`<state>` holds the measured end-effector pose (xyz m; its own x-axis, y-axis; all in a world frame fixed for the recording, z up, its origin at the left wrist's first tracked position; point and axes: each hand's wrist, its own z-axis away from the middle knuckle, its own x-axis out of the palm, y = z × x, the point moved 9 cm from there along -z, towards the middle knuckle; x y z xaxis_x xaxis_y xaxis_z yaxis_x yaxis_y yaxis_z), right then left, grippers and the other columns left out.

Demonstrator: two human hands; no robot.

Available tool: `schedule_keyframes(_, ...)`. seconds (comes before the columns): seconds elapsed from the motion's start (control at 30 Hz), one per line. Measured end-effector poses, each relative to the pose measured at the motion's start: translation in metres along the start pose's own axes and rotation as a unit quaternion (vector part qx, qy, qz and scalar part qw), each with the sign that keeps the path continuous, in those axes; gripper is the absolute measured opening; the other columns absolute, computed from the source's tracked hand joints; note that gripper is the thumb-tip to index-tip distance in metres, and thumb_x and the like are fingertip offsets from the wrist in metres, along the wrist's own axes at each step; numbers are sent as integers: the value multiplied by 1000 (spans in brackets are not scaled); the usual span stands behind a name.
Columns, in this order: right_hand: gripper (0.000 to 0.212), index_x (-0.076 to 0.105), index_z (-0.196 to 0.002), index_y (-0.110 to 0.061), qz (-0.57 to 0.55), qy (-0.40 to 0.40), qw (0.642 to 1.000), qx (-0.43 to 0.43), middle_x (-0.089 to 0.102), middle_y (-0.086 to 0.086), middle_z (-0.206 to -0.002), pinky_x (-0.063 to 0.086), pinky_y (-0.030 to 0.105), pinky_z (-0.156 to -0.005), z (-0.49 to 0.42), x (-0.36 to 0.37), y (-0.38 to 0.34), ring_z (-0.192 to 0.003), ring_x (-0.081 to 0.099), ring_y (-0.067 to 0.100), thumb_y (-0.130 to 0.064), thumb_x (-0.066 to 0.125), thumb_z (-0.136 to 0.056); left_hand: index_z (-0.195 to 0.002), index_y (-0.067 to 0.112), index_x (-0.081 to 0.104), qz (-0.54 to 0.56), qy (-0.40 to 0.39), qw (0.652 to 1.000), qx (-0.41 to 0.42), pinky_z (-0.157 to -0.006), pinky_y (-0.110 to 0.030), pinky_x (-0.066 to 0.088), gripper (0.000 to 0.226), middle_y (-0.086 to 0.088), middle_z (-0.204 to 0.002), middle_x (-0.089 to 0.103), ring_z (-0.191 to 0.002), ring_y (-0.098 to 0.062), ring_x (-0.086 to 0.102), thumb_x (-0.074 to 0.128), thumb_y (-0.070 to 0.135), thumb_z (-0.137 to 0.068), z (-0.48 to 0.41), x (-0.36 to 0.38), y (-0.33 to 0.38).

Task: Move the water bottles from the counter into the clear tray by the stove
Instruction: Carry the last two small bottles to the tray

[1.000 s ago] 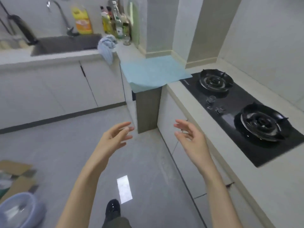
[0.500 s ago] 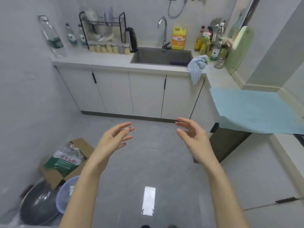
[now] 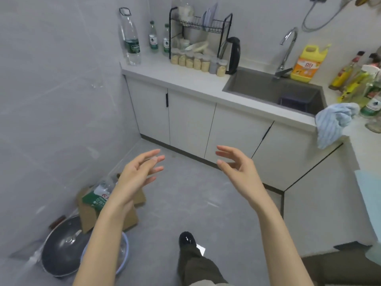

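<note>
- The left hand [image 3: 140, 172] hangs in the air over the grey tiled floor [image 3: 195, 203], at about eight o'clock from the middle of the view. Its palm faces inward, its fingers are spread and nearly straight, and it holds nothing.
- The right hand [image 3: 239, 168] hangs level with it at about four o'clock. Its palm faces the left hand, its fingers are loosely bent and apart, and it is empty too.
- The tall clear plastic water bottle [image 3: 131, 42] with a green label stands upright at the far left end of the white counter [image 3: 185, 77], at about eleven o'clock, close to the grey wall.
- The two small clear water bottles [image 3: 153, 39] with green caps stand upright at three o'clock of the tall one, between it and the black wire dish rack [image 3: 198, 27].
- A row of clear jars of pale grain [image 3: 195, 61] stands in front of the rack, with a black electric kettle [image 3: 233, 55] at its right end.
- At about two o'clock lies the grey sink [image 3: 257, 85] with a chrome tap [image 3: 288, 46], and a yellow detergent jug [image 3: 307, 65] stands just behind it.
- A blue striped cloth [image 3: 334, 122] hangs over the counter's edge at three o'clock.
- On the floor at seven o'clock sits a brown cardboard box [image 3: 90, 215] holding a large clear bottle [image 3: 101, 193], partly hidden by the left forearm.
- Below the box lie a black lidded pan [image 3: 61, 250] and a pale blue basin [image 3: 124, 254].
</note>
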<state>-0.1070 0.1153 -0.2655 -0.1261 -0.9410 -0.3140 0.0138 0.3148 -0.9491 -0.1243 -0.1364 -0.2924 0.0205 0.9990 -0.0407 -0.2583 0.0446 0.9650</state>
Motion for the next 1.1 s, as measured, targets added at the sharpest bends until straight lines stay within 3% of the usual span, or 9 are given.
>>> schedule_keyframes(0.27,29,61,-117,-31,-6,-48,998,-33,65,-16,-113,49,12,-75,-186,23,-30,-91,65,10,-16,61,-92,-117,31,62,-3,50,999,16,-99,-35,48,23,15,-111,70,-102,-7,66,51,26,-97,-149,-12,75)
schedule_keyframes(0.37,29,61,-118,-30,-7,-65,997,-30,65,-15,-114,49,13,-75,-237,39,-36,-88,64,10,-17,61,-92,-117,32,62,6,63,998,12,-100,-35,48,24,15,-111,70,-102,-6,66,51,26,-97,-192,-22,87)
schedule_keyframes(0.6,30,60,-119,-33,3,-100,995,-18,64,-18,-115,51,30,-92,-350,88,-33,-96,65,11,-20,61,-92,-119,31,60,14,79,997,-3,-99,-35,47,25,14,-114,68,-102,-5,66,50,26,-97,-299,-51,102)
schedule_keyframes(0.83,28,61,-113,-34,14,-99,994,-48,66,-14,-112,51,32,-88,-498,153,-54,-84,65,5,-16,62,-91,-127,24,57,3,80,997,8,-90,-25,49,30,9,-119,66,-104,-8,65,48,23,-98,-441,-101,139)
schedule_keyframes(0.93,29,62,-117,-29,7,-94,994,-51,66,-12,-114,51,28,-87,-557,175,-71,-86,65,4,-15,61,-91,-129,23,56,-3,70,997,13,-98,-32,47,31,7,-120,65,-106,-10,64,47,22,-99,-501,-119,166)
schedule_keyframes(1.1,30,61,-116,-34,0,-72,996,-46,66,-16,-114,51,28,-87,-642,204,-86,-94,65,13,-18,61,-91,-123,29,58,-9,55,998,16,-102,-36,45,27,13,-115,67,-103,-7,64,49,24,-97,-590,-140,203)
